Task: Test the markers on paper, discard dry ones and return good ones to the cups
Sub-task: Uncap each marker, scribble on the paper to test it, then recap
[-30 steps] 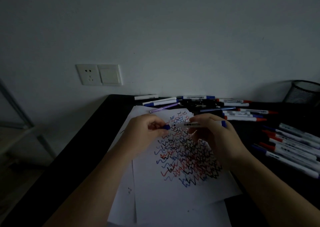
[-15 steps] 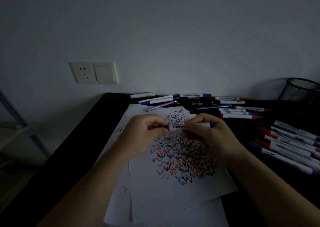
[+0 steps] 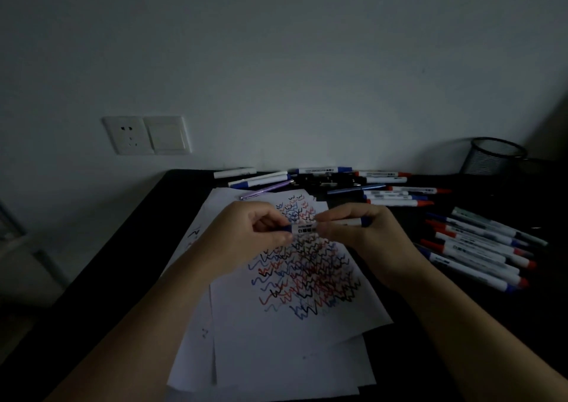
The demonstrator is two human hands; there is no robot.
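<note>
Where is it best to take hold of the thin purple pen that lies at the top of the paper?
Take the thin purple pen at the middle of its barrel, coming from above. It lies flat and slanted across the far edge of the white scribbled paper, apart from the markers, so both its long sides are free.

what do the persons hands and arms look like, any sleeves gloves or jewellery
Both forearms come in bare from the bottom corners of the head view, with no sleeves visible up to the frame edge. The left hand and right hand wear no gloves. No ring, watch or bracelet shows on the fingers or wrists, though the dim light could hide something small.
</note>
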